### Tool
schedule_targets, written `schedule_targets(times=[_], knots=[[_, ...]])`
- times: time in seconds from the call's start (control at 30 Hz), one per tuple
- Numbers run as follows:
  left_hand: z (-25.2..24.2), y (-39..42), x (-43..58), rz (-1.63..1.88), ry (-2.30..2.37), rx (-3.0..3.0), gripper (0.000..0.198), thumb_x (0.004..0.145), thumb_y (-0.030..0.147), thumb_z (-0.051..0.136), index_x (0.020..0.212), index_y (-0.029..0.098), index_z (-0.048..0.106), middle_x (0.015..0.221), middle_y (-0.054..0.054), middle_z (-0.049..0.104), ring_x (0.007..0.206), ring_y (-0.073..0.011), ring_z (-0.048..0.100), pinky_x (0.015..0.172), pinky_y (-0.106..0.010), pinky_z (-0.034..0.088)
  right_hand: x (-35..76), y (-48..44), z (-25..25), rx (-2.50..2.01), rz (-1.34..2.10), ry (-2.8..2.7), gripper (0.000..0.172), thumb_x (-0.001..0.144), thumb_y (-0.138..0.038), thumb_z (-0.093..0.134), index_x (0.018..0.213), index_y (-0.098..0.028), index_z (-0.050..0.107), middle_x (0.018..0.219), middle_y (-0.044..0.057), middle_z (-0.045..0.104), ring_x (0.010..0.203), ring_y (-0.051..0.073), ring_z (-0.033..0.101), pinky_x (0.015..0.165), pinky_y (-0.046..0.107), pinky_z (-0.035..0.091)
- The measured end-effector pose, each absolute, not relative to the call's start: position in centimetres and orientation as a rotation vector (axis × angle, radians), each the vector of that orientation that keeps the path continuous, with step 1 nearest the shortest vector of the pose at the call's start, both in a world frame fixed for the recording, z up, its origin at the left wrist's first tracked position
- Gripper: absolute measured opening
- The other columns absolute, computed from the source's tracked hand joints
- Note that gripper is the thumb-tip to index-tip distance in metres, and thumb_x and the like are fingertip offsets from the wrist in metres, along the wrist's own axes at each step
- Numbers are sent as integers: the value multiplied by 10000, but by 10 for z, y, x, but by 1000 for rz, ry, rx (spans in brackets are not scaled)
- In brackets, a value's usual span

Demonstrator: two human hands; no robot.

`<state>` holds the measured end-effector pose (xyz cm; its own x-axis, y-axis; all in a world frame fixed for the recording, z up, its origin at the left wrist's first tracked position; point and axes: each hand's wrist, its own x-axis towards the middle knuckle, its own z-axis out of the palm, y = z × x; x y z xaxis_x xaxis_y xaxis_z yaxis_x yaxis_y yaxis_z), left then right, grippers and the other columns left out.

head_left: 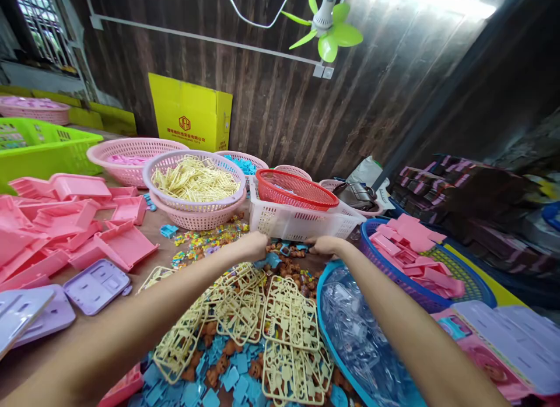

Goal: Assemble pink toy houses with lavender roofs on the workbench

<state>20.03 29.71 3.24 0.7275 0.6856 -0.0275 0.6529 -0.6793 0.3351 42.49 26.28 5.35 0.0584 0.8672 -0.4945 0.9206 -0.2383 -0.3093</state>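
Observation:
My left hand is closed, fingers curled, at the front of the white plastic basket. A light blue plastic piece shows just under it; whether the fingers grip it is unclear. My right hand is beside the basket's lower front edge, fingers bent inward; what they hold, if anything, is hidden. Between and below the hands lie brown bear figures and small blue parts. Nearer me, cream plastic part frames lie over blue pieces and more brown bears.
A blue tub of clear parts stands under my right forearm. Pink trays and purple panels lie left. Behind are a lilac basket of cream sticks and a red basket. Right is a blue basket with pink parts.

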Motion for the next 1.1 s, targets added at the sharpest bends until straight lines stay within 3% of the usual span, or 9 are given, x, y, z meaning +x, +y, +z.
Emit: schedule_targets(times=[0.13,0.23,0.33,0.53,0.77,0.83,0.9,1.0,1.1], knots=[[21,295,224,58,1015,2597,352,844,213,412,1142,164,593,1063,-140,663,983,-250,620,819,-310,458,429,266,35,2228,-920,1821,299,883,-325,522,1139,-171,535,1161,70,555,974,184,574,819,394,496],[13,296,241,0,1023,2570,458,863,343,420,1290,183,464,1232,-162,569,1110,-284,552,887,-370,433,426,267,31,2238,-957,1765,288,882,-310,525,1131,-165,538,1121,65,573,932,173,587,785,372,511],[7,295,251,-35,973,2570,510,844,398,458,1319,212,424,1330,-153,486,1197,-303,475,946,-422,388,423,269,32,2265,-997,1706,260,893,-296,511,1107,-154,547,1032,50,602,838,144,605,714,325,527],[9,296,257,-107,844,2583,308,764,216,527,1042,191,655,1060,-103,671,979,-249,609,807,-289,454,406,272,25,2325,-994,1662,255,891,-306,513,1092,-156,555,1059,54,595,859,147,601,719,325,527],[25,301,232,-11,785,2523,259,702,153,563,911,221,700,889,19,711,814,-131,615,663,-159,420,393,266,38,2320,-841,1846,215,842,-299,576,987,-151,634,1020,25,634,880,178,603,750,314,509],[31,300,223,29,794,2493,284,702,156,559,950,197,691,863,14,709,788,-125,614,636,-153,416,388,259,47,2319,-805,1963,201,789,-204,607,969,-155,681,906,15,681,803,157,617,715,260,495],[35,298,216,76,808,2466,425,695,158,564,1116,168,619,890,-4,706,790,-133,616,625,-158,423,379,248,57,2289,-805,2081,294,736,-123,581,1000,-168,703,830,3,700,705,130,614,649,209,476],[39,290,205,125,804,2447,681,658,153,594,1319,155,430,984,-24,693,814,-150,621,635,-173,441,360,230,68,2147,-865,2231,371,715,-101,530,1023,-216,702,898,-16,694,649,94,596,596,176,464],[40,279,192,126,792,2482,584,645,160,605,1223,203,540,976,-7,694,816,-165,625,671,-192,448,344,217,77,1991,-893,2316,336,710,-114,538,942,-268,726,945,-54,683,698,84,598,629,160,463]])
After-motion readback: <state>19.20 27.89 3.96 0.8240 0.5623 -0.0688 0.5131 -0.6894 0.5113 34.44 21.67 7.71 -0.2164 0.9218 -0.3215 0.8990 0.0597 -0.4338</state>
